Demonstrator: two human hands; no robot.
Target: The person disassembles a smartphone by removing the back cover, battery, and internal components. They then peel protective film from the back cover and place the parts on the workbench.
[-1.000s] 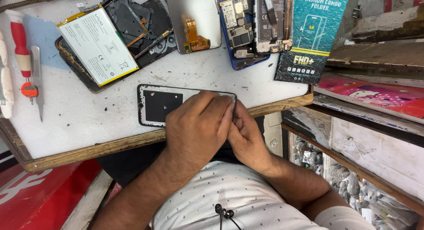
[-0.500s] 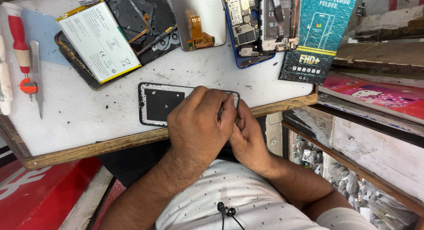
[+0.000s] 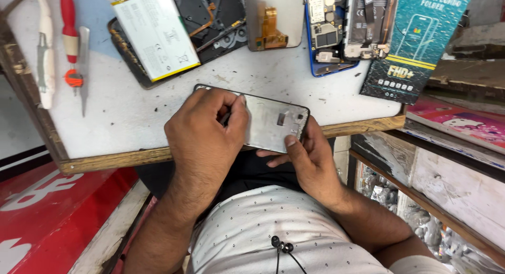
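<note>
Hidden: my left hand [image 3: 208, 134] covers the left end of the phone frame [image 3: 273, 124], so I cannot see what lies under its curled fingers.
Cut off: the opened blue phone [image 3: 334, 34], the small white panel with an orange flex cable [image 3: 273, 21] and the teal box [image 3: 415, 42] all run out past the top edge.
Hard to make out: something thin seems to sit between my left thumb and forefinger, but I cannot tell what it is.
Left grip: closed tight into a pinch, pressing on the frame's left part.
Right grip: my right hand [image 3: 310, 158] holds the frame's right end from below, thumb on its near edge, fingers partly under it.
Phone frame: lying at the near edge of the bench [image 3: 121, 116], its right end overhanging the wooden rim, inner metal side up.
Around: an open phone back with a white battery [image 3: 158, 34] lies further up; a red-handled screwdriver [image 3: 69, 40] and tweezers [image 3: 83, 69] lie at the left.
</note>
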